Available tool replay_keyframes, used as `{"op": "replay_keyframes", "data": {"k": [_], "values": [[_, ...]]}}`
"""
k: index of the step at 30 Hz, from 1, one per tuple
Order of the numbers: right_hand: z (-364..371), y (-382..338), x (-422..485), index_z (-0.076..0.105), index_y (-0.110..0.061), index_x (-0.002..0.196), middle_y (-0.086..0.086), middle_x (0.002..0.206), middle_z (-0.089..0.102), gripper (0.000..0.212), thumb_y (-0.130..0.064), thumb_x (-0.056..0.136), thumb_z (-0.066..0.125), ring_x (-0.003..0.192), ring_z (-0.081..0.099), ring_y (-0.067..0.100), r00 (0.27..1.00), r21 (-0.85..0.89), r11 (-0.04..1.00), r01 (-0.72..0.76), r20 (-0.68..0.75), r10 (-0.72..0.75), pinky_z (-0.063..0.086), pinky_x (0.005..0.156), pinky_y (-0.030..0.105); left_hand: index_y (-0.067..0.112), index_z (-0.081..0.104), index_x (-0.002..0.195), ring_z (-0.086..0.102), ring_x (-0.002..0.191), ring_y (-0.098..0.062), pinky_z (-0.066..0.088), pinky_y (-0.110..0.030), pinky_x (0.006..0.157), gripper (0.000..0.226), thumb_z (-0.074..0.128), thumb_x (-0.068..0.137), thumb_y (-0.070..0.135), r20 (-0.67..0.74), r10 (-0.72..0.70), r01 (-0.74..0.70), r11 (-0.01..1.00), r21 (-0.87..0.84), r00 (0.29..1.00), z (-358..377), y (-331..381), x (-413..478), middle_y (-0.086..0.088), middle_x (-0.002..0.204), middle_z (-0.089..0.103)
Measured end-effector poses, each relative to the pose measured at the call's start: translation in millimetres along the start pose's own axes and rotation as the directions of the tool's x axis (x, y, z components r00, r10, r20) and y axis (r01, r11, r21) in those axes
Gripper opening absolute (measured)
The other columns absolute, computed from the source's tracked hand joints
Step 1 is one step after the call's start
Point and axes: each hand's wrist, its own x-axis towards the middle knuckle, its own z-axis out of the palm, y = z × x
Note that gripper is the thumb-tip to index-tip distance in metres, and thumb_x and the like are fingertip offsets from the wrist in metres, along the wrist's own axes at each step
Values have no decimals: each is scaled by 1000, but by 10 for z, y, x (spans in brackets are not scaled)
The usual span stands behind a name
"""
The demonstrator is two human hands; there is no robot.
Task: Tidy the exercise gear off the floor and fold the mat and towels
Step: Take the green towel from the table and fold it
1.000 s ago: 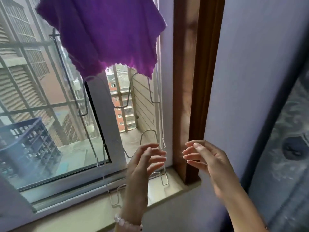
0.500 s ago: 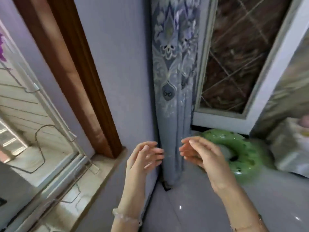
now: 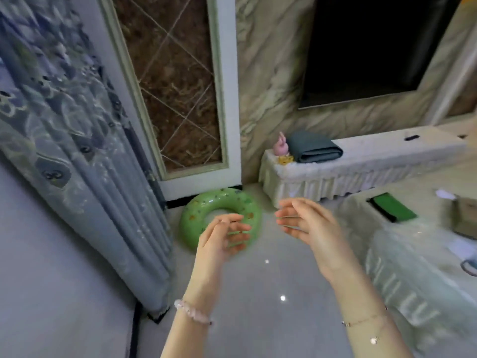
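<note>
From my feed I see both hands raised in front of the camera, palms turned toward each other and apart. The left hand (image 3: 222, 239) has relaxed, loosely curved fingers and holds nothing, with a pink bead bracelet (image 3: 192, 312) on its wrist. The right hand (image 3: 309, 226) is likewise slack and empty, with a thin chain (image 3: 361, 321) on its wrist. Behind the left hand's fingers, a green inflatable ring (image 3: 191, 223) lies flat on the glossy pale floor (image 3: 258, 293), in the corner near the foot of a grey-blue patterned curtain (image 3: 77, 151) and a brown diamond-tiled wall panel (image 3: 175, 81). Further back, a folded grey-blue cloth (image 3: 313, 147), which may be a towel or a mat, sits at the left end of a low tabletop (image 3: 374, 156) draped in a cream fringed cover, just beside a small pink toy (image 3: 281, 148). A dark screen (image 3: 374, 47) hangs on the marbled wall above it. To my right, a flat green folded item (image 3: 392, 210) rests on a nearer cloth-covered surface (image 3: 413, 267), well apart from either hand.
</note>
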Motion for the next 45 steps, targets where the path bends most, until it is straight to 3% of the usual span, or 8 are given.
{"op": "replay_keyframes", "data": {"k": [4,10,17,21,24,29,36,45], "values": [[-914,-121,42,68,-13,86,-1,71,71,27,-16,97,43,68,66,11,985,41,999,10,-170,-3,53,63,18,10,62,95,65,69,-14,52,-28,70,28,35,98,14,123,-37,38,999,-6,992,801,-233,145,0,74,69],[-1921,-148,112,68,-11,90,3,76,71,24,-17,96,45,74,67,15,934,83,996,22,-358,9,52,78,30,13,62,90,65,67,-14,51,-31,74,28,35,97,14,290,-99,105,994,-5,952,1853,-541,385,0,73,69],[-2692,-84,377,68,-14,83,2,73,71,24,-17,95,48,74,68,16,852,83,996,-33,-519,71,52,67,21,13,62,90,64,69,-15,52,-29,72,26,37,97,16,442,-209,222,975,23,872,2789,-956,811,0,73,69],[-3151,-51,758,67,-8,89,7,78,69,21,-14,94,48,78,67,20,790,102,993,-59,-604,109,52,80,30,12,61,93,64,72,-16,51,-31,73,24,38,98,18,524,-273,287,956,57,807,3362,-1230,1263,-3,78,69],[-3513,-54,1199,68,-6,95,7,81,69,21,-16,93,49,77,66,17,755,66,996,-67,-649,94,51,75,26,8,61,97,64,73,-17,51,-33,74,25,39,98,19,570,-300,301,949,96,765,3827,-1423,1744,-6,82,69],[-4014,-137,2146,68,-7,93,5,80,70,20,-18,93,51,74,67,15,716,77,991,-106,-686,130,53,68,20,5,62,99,64,76,-20,51,-31,71,26,39,99,20,587,-351,312,935,171,730,4547,-1579,2677,-7,82,70],[-4570,14,3145,67,-8,95,4,76,69,17,-15,93,51,72,67,15,628,183,981,-65,-756,183,54,71,26,6,62,100,64,80,-21,52,-33,75,25,41,98,20,578,-422,319,907,276,698,5172,-1837,3770,-9,88,69],[-5509,576,4092,64,-5,105,14,96,69,20,-17,92,55,86,67,24,525,304,940,-157,-780,340,56,74,31,7,61,99,63,80,-21,51,-34,75,21,43,97,18,486,-605,448,795,408,630,5827,-2598,4860,-9,90,67]]}}
